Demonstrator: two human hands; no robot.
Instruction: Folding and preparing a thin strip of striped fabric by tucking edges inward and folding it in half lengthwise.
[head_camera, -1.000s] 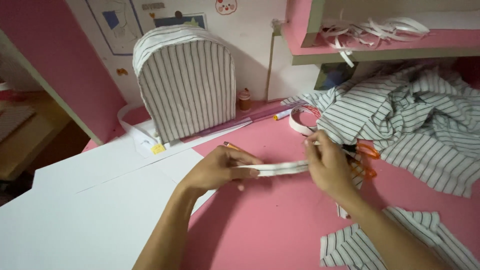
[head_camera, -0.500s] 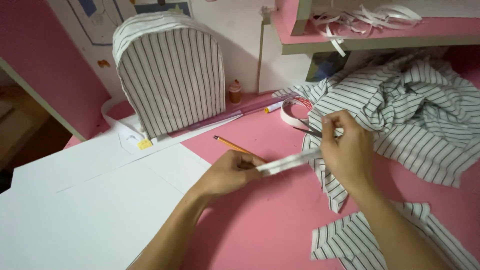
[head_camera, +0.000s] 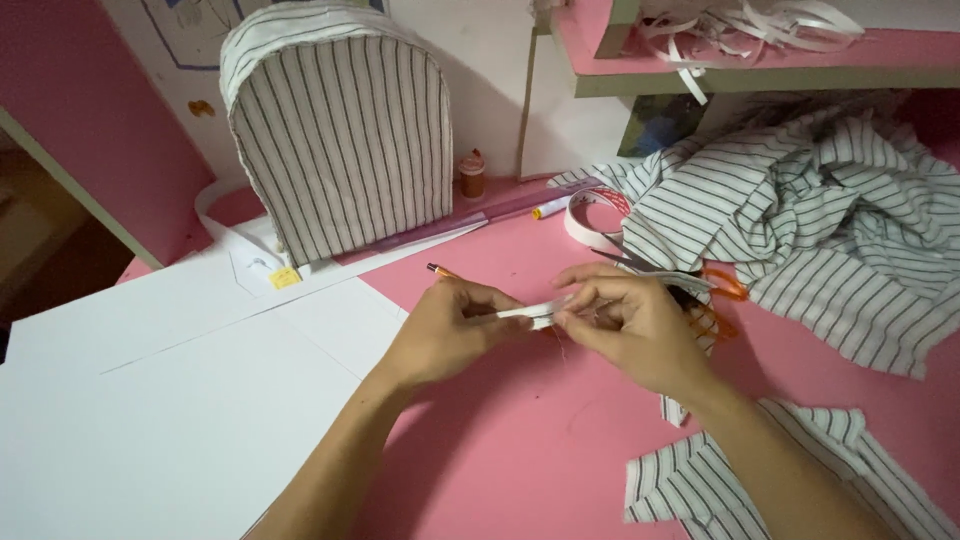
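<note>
White fabric strip (head_camera: 530, 312) is pinched between left hand (head_camera: 450, 330) and right hand (head_camera: 630, 330) above the pink table (head_camera: 520, 440).

White strip (head_camera: 530, 312) between the fingers; pink table (head_camera: 520, 440) beneath; black-and-white striped cloth (head_camera: 830, 230) beyond; orange-handled scissors (head_camera: 715, 290) behind.

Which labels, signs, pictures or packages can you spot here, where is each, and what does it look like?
Yellow tag: small square at the foot of the striped fabric cover.
Wall picture: behind the cover, white paper with blue outlines.
Small bottle: by the wall, brownish, red cap.
Dark picture: under the pink shelf, bluish.
</note>
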